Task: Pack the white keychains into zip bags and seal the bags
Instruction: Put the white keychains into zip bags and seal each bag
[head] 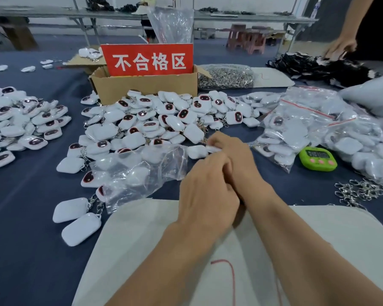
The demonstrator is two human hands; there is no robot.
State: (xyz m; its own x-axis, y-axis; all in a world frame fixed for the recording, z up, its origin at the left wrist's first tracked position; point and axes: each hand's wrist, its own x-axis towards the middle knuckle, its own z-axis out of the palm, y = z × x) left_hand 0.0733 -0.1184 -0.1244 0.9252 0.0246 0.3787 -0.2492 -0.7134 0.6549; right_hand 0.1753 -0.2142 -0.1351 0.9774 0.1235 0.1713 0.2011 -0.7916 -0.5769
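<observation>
Far to the left of the cardboard box [144, 86], a side heap of white keychains [24, 122] is lying on the blue tabletop [20, 217] and running out past the left edge of the view. Directly in front of the box, touching its front wall, the main heap of keychains [155, 122] is spreading toward the person. Nearer still, in front of the box and slightly left, a crumpled stack of empty zip bags [139, 173] is lying over that heap's near fringe. Two stray keychains [75, 219] are sitting at the stack's near left corner, with open blue tabletop lying to their left and in front of them.

Well in front of the box, both hands are meeting over the far edge of a cream cloth [131, 239]. The left hand [208, 193] is curling its fingers in against the right hand [236, 157]; whether it is gripping anything cannot be told. The right hand is pinching a small white piece [213, 149], too blurred to name, just beside a lone keychain [196, 151] at the heap's near edge. The empty bags are lying just left of both hands.

To the front right of the box, a mound of filled zip bags [314, 122] is crowding the right side, with a green timer [318, 159] sitting against its near edge. A narrow strip of bare tabletop is lying open between the hands and the timer. Loose metal clasps [358, 191] are lying further right, near the cloth's far right corner.
</observation>
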